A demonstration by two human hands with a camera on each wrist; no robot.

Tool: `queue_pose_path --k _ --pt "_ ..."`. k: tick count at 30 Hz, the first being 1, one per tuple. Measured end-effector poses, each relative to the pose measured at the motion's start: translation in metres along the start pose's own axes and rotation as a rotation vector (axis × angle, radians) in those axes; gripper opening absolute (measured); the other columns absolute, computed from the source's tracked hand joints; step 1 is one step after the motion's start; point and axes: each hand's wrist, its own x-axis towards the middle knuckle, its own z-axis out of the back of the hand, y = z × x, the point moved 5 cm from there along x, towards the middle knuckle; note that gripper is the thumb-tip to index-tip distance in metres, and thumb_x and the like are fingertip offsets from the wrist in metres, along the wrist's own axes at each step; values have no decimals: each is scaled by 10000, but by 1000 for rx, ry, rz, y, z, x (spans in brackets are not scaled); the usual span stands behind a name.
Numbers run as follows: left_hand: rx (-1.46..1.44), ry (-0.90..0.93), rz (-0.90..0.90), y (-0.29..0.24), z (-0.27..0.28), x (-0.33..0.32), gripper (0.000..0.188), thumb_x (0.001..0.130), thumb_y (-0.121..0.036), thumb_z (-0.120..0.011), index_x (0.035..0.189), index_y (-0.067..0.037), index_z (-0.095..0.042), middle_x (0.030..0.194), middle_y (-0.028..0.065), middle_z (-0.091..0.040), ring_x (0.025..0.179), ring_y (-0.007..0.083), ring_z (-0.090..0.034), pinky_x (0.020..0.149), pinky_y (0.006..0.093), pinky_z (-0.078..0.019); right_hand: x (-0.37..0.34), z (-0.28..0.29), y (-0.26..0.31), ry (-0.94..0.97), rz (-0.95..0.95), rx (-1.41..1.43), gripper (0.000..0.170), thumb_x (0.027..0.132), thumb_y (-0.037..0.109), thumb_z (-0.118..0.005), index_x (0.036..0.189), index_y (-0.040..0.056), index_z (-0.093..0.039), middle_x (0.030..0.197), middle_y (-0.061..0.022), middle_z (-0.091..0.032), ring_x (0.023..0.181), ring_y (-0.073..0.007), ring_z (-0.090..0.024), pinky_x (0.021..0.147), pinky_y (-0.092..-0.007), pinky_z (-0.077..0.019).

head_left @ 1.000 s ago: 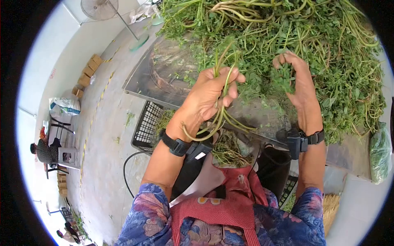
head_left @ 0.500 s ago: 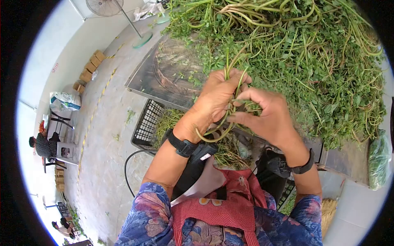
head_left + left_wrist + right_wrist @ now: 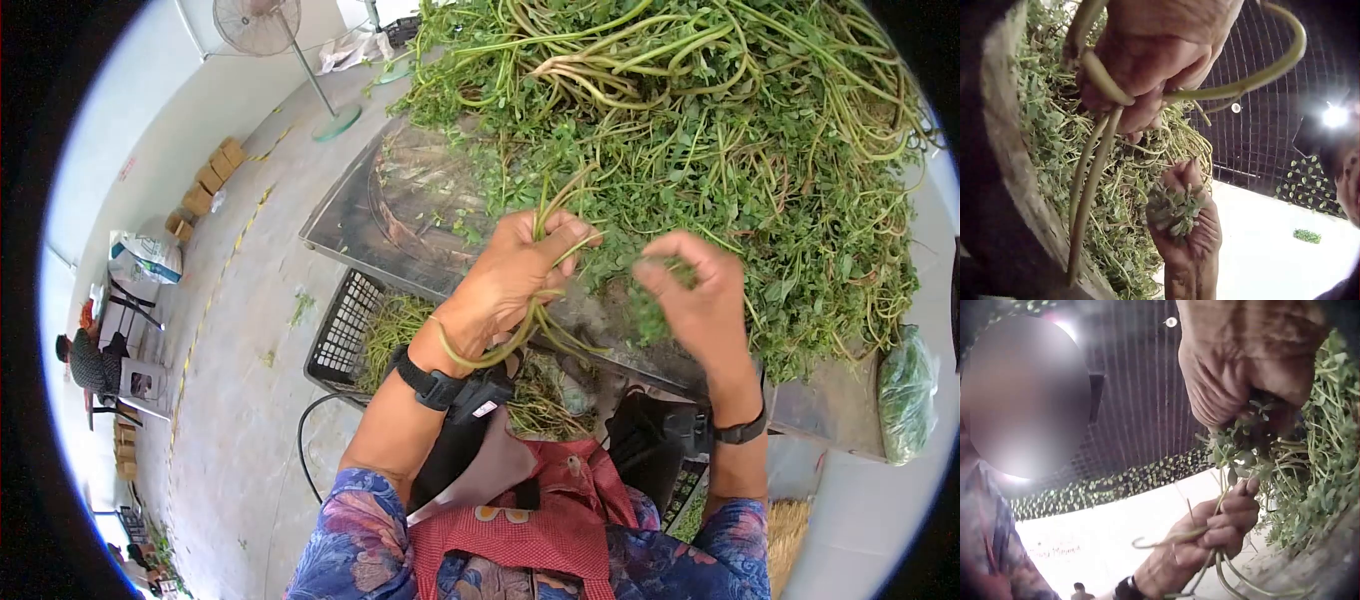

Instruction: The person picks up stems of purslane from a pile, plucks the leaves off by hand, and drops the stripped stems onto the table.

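In the head view my left hand (image 3: 510, 275) grips a few long bare stems (image 3: 543, 322), which stick out above the fingers and curve down past the wrist. My right hand (image 3: 700, 300), a short way to the right, has its fingers curled round a small bunch of leafy green sprigs (image 3: 650, 315). Those leaves (image 3: 1175, 209) lie in the right palm (image 3: 1200, 234) in the left wrist view. A large heap of leafy stems (image 3: 700, 160) covers much of the table (image 3: 420, 260) beyond both hands.
A black crate (image 3: 345, 325) holding stems stands below the table's left edge. More cut stems (image 3: 550, 400) lie below the near edge. A green-filled plastic bag (image 3: 905, 400) is at the right corner. A standing fan (image 3: 335, 122) and boxes (image 3: 210, 180) are farther left.
My right hand moved in to the stems at the left hand, then drew back to the right with leafy sprigs in its fingers. My left hand still holds the stems.
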Motion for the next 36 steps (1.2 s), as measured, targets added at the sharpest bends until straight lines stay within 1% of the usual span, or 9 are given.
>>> queue_pose_path --k 2,4,9,12,13,23,32,35,36 --pt "-5 34 2 1 -2 -2 222 907 -187 -547 912 29 -599 531 -50 -421 403 20 -312 352 184 -214 8 11 -5 -29 -56 7 139 759 102 -674 817 -11 -618 751 -45 -627 700 -102 -575 651 -252 -451" --pt "-7 69 -1 -1 -5 -3 236 907 -193 -546 923 36 -600 518 -52 -407 399 20 -299 350 183 -206 16 18 -4 -114 123 -41 153 755 99 -678 847 -12 -626 772 -48 -635 729 -111 -581 666 -256 -453" --pt "33 146 40 -3 -13 -10 258 905 -204 -550 935 47 -601 514 -46 -409 415 19 -313 358 179 -211 25 4 -4 80 324 -202 223 758 62 -634 979 96 -638 897 -128 -634 754 -291 -609 649 -315 -479" --pt "55 216 47 0 -13 -12 264 902 -217 -557 930 41 -605 520 -46 -409 422 18 -318 362 177 -209 27 2 -16 166 285 -467 214 755 85 -646 969 84 -634 833 -116 -621 723 -300 -597 614 -338 -472" --pt "54 217 51 2 -13 -12 264 902 -217 -557 930 41 -605 520 -46 -409 422 18 -318 362 177 -209 28 2 -22 144 297 -394 202 752 100 -651 953 84 -636 773 -108 -595 697 -308 -584 592 -358 -462" --pt "29 309 77 -3 -23 -19 283 891 -248 -577 928 30 -612 505 -60 -376 412 20 -304 367 190 -198 19 3 -20 65 371 -247 185 742 92 -668 923 67 -637 717 -101 -564 637 -280 -565 562 -346 -447" --pt "-73 281 88 -1 -18 -17 290 893 -269 -574 910 19 -603 502 -63 -368 412 15 -300 369 184 -204 5 10 -13 152 304 -472 107 760 88 -649 851 54 -605 704 -120 -544 610 -279 -551 532 -345 -430" --pt "-38 256 109 2 -22 -19 288 895 -272 -570 910 15 -595 502 -64 -368 413 13 -296 370 181 -206 5 8 -14 70 341 -507 106 788 112 -617 863 46 -580 695 -106 -538 586 -239 -566 526 -349 -435" --pt "-24 252 123 3 -22 -19 286 895 -273 -569 908 12 -592 503 -65 -368 413 12 -295 372 178 -208 9 16 -21 -47 172 -430 118 808 150 -607 856 48 -573 695 -87 -546 578 -214 -570 521 -345 -439"
